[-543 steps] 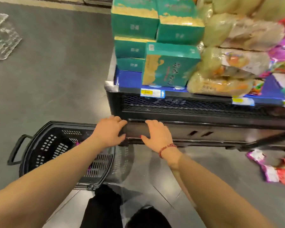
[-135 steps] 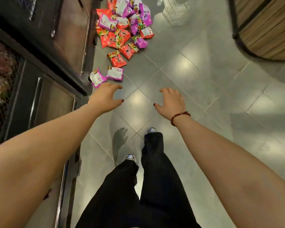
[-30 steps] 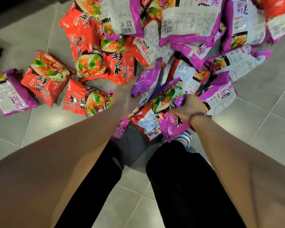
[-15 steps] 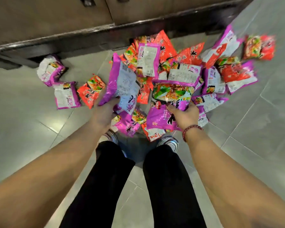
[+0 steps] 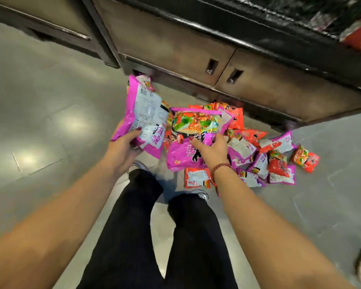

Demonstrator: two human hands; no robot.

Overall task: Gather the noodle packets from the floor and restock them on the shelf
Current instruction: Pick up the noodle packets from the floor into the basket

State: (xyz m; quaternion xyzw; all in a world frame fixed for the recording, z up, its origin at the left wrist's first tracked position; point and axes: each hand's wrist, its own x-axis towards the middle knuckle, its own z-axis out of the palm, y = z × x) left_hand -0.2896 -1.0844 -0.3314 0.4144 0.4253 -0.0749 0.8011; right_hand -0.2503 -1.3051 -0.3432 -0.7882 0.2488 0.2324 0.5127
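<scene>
The left hand (image 5: 123, 151) holds one purple noodle packet (image 5: 144, 113); the right hand (image 5: 212, 150) grips what look like two purple packets (image 5: 183, 157). The floor pile (image 5: 241, 149) has roughly a dozen more, red and purple, overlapping too much for an exact count.

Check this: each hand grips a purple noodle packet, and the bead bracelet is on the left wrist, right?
No: the bead bracelet is on the right wrist, per the head view. The left hand and right hand do each grip a purple packet.
</scene>
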